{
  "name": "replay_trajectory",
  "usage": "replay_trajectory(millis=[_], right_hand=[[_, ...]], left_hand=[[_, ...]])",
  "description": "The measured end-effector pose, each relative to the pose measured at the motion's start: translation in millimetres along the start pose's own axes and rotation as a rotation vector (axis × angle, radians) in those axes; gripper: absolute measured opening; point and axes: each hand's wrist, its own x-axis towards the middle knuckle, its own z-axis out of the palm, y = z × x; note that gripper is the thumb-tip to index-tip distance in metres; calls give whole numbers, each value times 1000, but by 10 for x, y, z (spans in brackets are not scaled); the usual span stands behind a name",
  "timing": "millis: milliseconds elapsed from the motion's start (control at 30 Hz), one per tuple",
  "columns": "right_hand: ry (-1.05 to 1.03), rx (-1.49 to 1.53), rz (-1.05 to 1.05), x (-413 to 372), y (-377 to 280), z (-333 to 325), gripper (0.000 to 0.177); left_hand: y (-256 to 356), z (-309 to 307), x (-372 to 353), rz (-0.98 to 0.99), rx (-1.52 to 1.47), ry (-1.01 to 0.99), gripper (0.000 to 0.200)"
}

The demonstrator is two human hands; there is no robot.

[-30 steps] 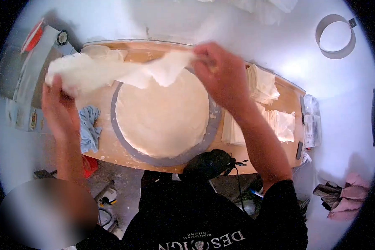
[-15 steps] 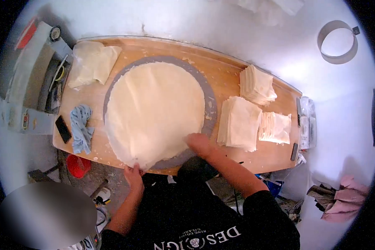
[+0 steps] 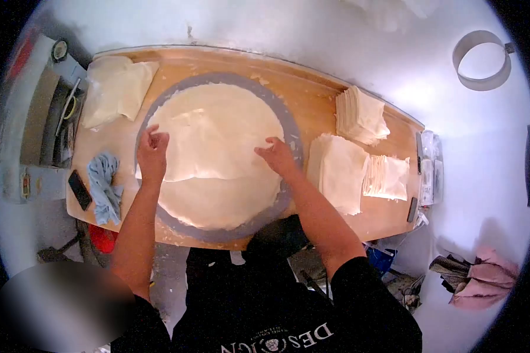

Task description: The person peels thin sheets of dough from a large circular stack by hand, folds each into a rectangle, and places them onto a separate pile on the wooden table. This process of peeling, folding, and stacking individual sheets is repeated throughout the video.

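A large thin round dough sheet (image 3: 218, 141) lies doubled back on itself, its straight crease running across the middle. Below the crease shows a pale round dough layer (image 3: 218, 203), and under everything is a grey round mat (image 3: 291, 126). At the sheet's left side my left hand (image 3: 153, 152) is closed, its fingers curled at the sheet's edge. My right hand (image 3: 276, 155) pinches at the right side, fingertips together over the dough. The exact grip of both hands is partly hidden.
Stacks of square dough sheets (image 3: 337, 173) stand on the right of the wooden table (image 3: 185, 240). A plastic bag with pale sheets (image 3: 119, 91), a blue cloth (image 3: 105, 188) and a phone (image 3: 80, 190) lie left. A metal ring (image 3: 482, 60) hangs on the wall.
Both hands have moved away from my body; the left rose from the table's front edge. The sheet's near part has been lifted and folded toward the far side, uncovering the layer beneath.
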Motion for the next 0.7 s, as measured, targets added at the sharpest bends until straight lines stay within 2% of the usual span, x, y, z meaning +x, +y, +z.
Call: replay_trajectory(millis=[33, 67, 133, 167, 200, 233, 300, 333, 400, 467, 533, 567, 600, 667, 700], right_hand=[[0, 1, 1, 8, 99, 65, 66], [9, -48, 21, -24, 232, 154, 67], [15, -97, 50, -166, 329, 218, 68], [42, 11, 58, -298, 298, 195, 67], [70, 119, 70, -399, 301, 187, 67], [68, 118, 83, -440, 345, 205, 67], [23, 69, -8, -454, 380, 214, 60], [21, 67, -5, -479, 398, 221, 60], [50, -307, -245, -522, 431, 228, 54], [39, -307, -235, -491, 511, 280, 53], [30, -304, -226, -406, 706, 395, 53], [89, -117, -169, -350, 822, 472, 47], [148, 71, -111, -345, 779, 473, 43], [198, 60, -94, -370, 762, 306, 38], [245, 49, -78, -390, 738, 189, 34]], left_hand=[[-138, -51, 36, 205, 325, 2, 32], [-299, -132, -80, 238, 313, 59, 29], [-556, -411, -321, 135, 426, 90, 25], [-724, -511, -421, -19, 474, 189, 25], [-1071, -676, -486, 63, 519, 240, 27], [-1106, -698, -477, 56, 522, 230, 27], [-1177, -727, -451, -680, 54, 241, 29], [-1220, -747, -421, -685, 55, 241, 29], [-1324, -748, -299, -651, -120, 193, 28], [-1442, -767, -205, -635, -209, 171, 27], [-1621, -832, -120, -735, -379, 184, 22], [-1729, -882, -79, -735, -379, 183, 22], [-1770, -911, -47, -715, -418, 242, 20], [-1854, -945, -29, -697, -458, 302, 17], [-1605, -868, -66, -604, -431, 429, 17]])
